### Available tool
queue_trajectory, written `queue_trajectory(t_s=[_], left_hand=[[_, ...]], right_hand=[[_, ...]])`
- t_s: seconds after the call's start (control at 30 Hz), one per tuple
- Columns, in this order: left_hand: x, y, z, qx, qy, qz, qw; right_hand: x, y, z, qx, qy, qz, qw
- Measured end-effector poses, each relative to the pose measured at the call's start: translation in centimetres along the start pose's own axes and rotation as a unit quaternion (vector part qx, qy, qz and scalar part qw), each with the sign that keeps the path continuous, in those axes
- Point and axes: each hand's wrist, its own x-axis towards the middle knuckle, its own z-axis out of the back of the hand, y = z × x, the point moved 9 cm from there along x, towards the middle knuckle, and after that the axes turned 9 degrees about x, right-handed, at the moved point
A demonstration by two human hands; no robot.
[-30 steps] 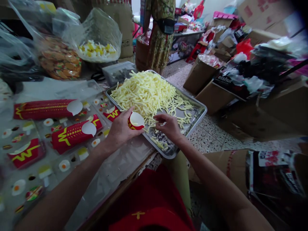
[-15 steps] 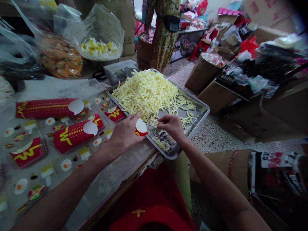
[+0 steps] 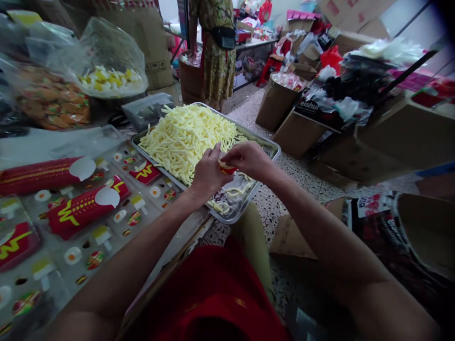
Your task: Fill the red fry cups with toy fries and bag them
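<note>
Hands (image 3: pixel 206 176) (image 3: pixel 250 158) drawn together, red carton (image 3: pixel 227 169) between them

Access: tight at ctr., passable R of tray.
Blocked beyond & L of hands by heaped fries (image 3: pixel 188 139) in tray (image 3: pixel 232 219). Hemmed in nr. tray's near end by L hand (image 3: pixel 209 170) & R hand (image 3: pixel 247 158), both at red cup (image 3: pixel 228 170). Passable over speckled floor (image 3: pixel 298 170) betw. tray rim & cardboard boxes (image 3: pixel 298 135). Obstructed low on L by red packs (image 3: pixel 83 203), far L by plastic bags (image 3: pixel 112 61).
</note>
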Motion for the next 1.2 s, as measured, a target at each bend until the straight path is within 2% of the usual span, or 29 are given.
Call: queue_trajectory(t_s=[0.07,0.1,0.17,0.27,0.33,0.4,0.47,0.5,0.57,0.63,0.77,0.97,1.1,1.17,1.2], left_hand=[[0.1,-0.2,0.0,-0.013,-0.017,-0.015,1.000],[0.1,-0.1,0.0,-0.014,-0.021,-0.017,1.000],[0.0,0.5,0.0,-0.012,-0.021,-0.020,1.000],[-0.4,2.3,0.3,-0.003,-0.011,-0.021,1.000],[-0.7,4.0,0.9,0.003,-0.002,-0.014,1.000],[-1.1,5.4,1.8,0.004,0.003,-0.005,1.000],[-1.4,6.3,2.7,0.002,0.006,-0.005,1.000],[-1.6,6.5,3.2,0.001,0.007,-0.008,1.000],[-2.1,6.7,4.1,0.001,0.010,-0.014,1.000],[-2.7,7.0,4.9,0.001,0.011,-0.014,1.000],[-3.9,7.9,5.7,0.001,0.007,0.008,1.000],[-5.2,8.3,5.3,0.009,0.027,0.023,0.999],[-5.9,9.2,5.4,0.006,0.031,0.039,0.999],[-6.1,9.7,5.3,0.005,0.042,0.052,0.998],[-6.1,9.8,5.2,0.005,0.051,0.056,0.997]], right_hand=[[-0.2,-0.9,1.0,0.021,-0.087,-0.035,0.995],[-0.3,-0.9,1.1,0.024,-0.110,-0.036,0.993],[-0.3,-0.7,0.7,0.045,-0.107,-0.007,0.993],[-0.6,-1.2,0.7,0.056,-0.046,0.047,0.996],[-1.1,-2.8,0.5,-0.026,0.024,0.047,0.998],[-1.9,-5.0,-1.1,-0.149,0.134,0.021,0.979],[-2.6,-7.1,-2.8,-0.243,0.216,-0.006,0.946],[-2.8,-7.7,-3.3,-0.267,0.235,-0.012,0.934],[-2.8,-8.2,-4.0,-0.272,0.248,-0.009,0.930],[-2.9,-8.0,-3.9,-0.239,0.245,-0.004,0.940],[-3.4,-7.2,-2.8,-0.171,0.189,-0.009,0.967],[-4.2,-6.6,-6.8,-0.211,0.201,0.033,0.956],[-3.2,-8.1,-6.5,-0.198,0.147,-0.026,0.969],[-2.3,-7.7,-6.1,-0.170,0.123,-0.020,0.978],[-1.9,-6.9,-6.1,-0.153,0.116,0.007,0.981]])
